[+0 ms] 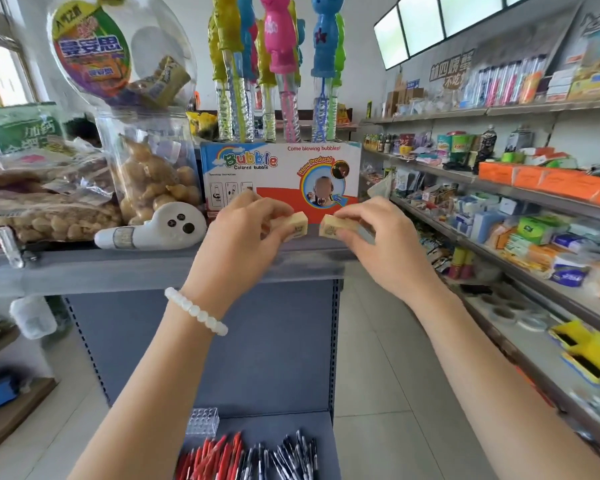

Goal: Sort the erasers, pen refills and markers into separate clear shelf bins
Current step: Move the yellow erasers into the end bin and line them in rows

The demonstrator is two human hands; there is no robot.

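At the centre of the frame each hand pinches a small cream-coloured eraser. The left hand point(243, 226) has its fingers curled over the left eraser point(297, 226), whose printed end face points toward the other hand. The right hand point(378, 237) holds the right eraser point(333, 226) between thumb and fingertips, its printed end facing left. The two erasers sit just beside each other with a narrow gap between them, held in the air over the front edge of a grey shelf point(84, 268). A white bead bracelet point(196, 311) circles the left wrist.

Directly behind the hands stands a bubble wand box point(281, 168) with colourful bubble wands point(274, 64) rising from it to the top of the frame. To its left, on the same shelf, lie a white ghost-shaped toy point(153, 228) and a clear jar of round snacks point(153, 174).

At the bottom centre, a lower shelf carries a pile of red pens point(212, 459) beside a pile of black pens point(288, 459), with a small clear holder point(203, 421) just above them. Stocked store shelves point(516, 209) fill the right side of the frame.
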